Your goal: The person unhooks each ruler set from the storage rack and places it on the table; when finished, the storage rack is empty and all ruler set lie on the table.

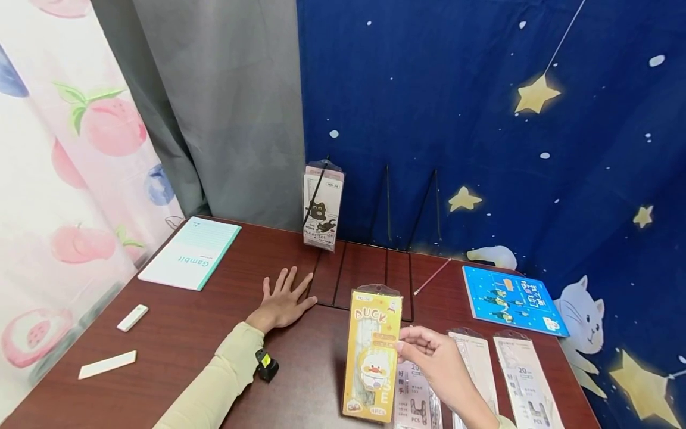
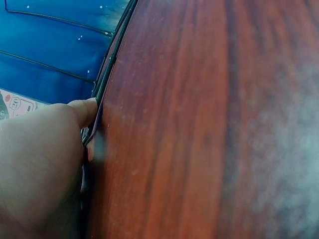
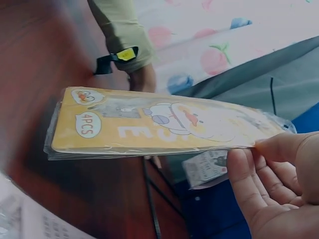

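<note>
Yellow duck packet (image 1: 372,357): 6 o'clock in head view, near upright above bench (image 1: 300,381). Clear sleeve, yellow card, DUCK lettering, white duck, "4PCS"; pale contents, indistinct. Right hand (image 1: 436,356): grip pinching packet's 3 o'clock edge. Left hand (image 1: 283,302): grip released, fingers spread, 10 o'clock of packet. Ruler-set packet (image 1: 323,205) hangs on wire rack (image 1: 411,289), 11 o'clock; three pink packets (image 1: 527,381), clear pieces inside, 3–4 o'clock.

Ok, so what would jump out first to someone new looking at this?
Probably the yellow duck packet, pinched by the right hand over the table. Next, the blue starry curtain behind the table, and the ruler set at the black wire rack's left.
</note>
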Demonstrator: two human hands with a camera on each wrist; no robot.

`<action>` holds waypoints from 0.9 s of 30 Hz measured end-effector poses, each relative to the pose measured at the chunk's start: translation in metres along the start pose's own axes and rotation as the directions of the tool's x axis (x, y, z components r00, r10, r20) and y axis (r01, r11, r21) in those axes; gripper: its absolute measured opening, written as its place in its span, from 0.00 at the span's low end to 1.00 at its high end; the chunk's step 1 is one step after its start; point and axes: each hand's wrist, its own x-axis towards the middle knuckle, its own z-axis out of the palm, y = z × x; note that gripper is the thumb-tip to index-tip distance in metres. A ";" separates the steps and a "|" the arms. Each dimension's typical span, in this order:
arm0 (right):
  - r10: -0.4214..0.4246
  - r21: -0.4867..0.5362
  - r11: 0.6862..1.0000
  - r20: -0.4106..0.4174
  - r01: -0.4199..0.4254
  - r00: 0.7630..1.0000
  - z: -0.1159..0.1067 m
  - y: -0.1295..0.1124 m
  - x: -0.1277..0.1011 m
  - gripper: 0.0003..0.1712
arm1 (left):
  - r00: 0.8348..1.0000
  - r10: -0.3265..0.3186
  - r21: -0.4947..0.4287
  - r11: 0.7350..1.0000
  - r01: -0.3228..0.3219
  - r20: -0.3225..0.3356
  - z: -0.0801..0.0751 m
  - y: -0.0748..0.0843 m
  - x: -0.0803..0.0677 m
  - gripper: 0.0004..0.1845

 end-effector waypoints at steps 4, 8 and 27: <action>0.019 0.041 0.999 0.047 -0.021 0.999 0.005 0.012 0.001 0.19 | 1.000 0.000 -0.006 1.000 0.000 -0.002 -0.001 0.001 -0.001 0.38; 0.050 0.061 0.997 0.057 -0.054 0.997 0.012 0.024 0.002 0.20 | 1.000 0.000 -0.006 1.000 0.000 -0.004 -0.001 0.000 0.000 0.38; 0.160 0.020 0.987 0.022 -0.161 0.987 0.027 0.064 0.014 0.19 | 1.000 -0.008 -0.016 1.000 0.008 0.019 -0.005 0.003 -0.003 0.38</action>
